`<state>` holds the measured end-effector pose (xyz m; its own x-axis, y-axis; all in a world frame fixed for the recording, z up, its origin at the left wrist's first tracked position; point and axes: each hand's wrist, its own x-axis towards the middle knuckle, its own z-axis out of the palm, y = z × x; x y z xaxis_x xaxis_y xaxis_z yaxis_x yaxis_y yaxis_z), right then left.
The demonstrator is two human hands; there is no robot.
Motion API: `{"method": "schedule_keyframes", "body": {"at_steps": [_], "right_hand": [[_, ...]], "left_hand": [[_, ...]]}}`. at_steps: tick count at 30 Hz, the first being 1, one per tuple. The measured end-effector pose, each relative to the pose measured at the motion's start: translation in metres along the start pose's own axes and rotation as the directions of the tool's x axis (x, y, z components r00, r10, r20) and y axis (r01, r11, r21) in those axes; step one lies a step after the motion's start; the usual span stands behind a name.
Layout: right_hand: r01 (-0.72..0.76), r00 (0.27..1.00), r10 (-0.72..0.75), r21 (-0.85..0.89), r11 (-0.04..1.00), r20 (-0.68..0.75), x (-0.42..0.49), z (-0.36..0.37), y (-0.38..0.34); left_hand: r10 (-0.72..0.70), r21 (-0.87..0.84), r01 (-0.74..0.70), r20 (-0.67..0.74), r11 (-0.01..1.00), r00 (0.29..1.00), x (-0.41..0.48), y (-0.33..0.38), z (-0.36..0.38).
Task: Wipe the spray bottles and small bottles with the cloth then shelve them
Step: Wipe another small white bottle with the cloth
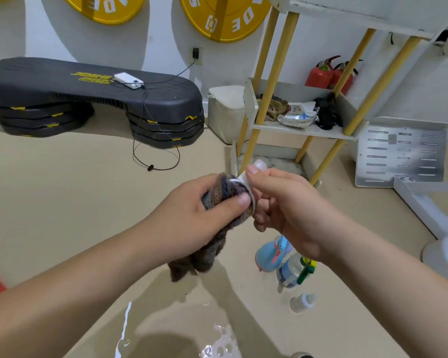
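My left hand (192, 213) grips a dark brown cloth (217, 197) and presses it against a small white bottle (254, 174). My right hand (287, 208) holds that bottle, with the thumb near its cap; most of the bottle is hidden by fingers and cloth. The cloth's loose end hangs down below my left hand. On the floor under my right wrist stand a blue spray bottle (267, 254) and a clear spray bottle with a green and yellow trigger (292, 272). A small clear bottle (301, 302) lies nearer to me.
A white shelf rack with yellow posts (272, 81) stands ahead on the right; its lower shelf (303, 130) holds rags and packets. A stacked black aerobic step (88, 99) with a charging power bank sits at the left. Red fire extinguishers (321, 76) stand behind the rack.
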<state>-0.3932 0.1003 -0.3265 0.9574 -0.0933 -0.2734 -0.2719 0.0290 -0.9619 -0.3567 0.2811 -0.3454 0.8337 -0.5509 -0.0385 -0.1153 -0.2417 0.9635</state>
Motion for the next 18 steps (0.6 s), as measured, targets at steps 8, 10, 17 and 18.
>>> {"method": "schedule_keyframes", "body": {"at_steps": [8,10,17,18], "right_hand": [[0.087,0.994,-0.083,-0.054,0.995,0.077,-0.001,-0.003,0.001],[0.103,0.994,-0.1,-0.097,0.99,0.036,-0.001,-0.001,0.003],[0.019,0.994,-0.04,-0.197,0.98,-0.105,-0.002,0.011,0.008],[0.003,0.994,-0.022,-0.178,0.984,-0.103,-0.001,0.01,0.006]], "left_hand": [[-0.293,-0.272,0.278,-0.013,0.921,0.956,0.004,-0.002,-0.006],[-0.271,-0.258,0.264,0.01,0.929,0.963,0.003,0.0,-0.006],[0.032,0.105,-0.039,0.071,0.994,0.997,-0.007,-0.002,0.004],[0.041,0.085,-0.046,0.052,0.995,0.998,-0.006,-0.001,0.006]]}}
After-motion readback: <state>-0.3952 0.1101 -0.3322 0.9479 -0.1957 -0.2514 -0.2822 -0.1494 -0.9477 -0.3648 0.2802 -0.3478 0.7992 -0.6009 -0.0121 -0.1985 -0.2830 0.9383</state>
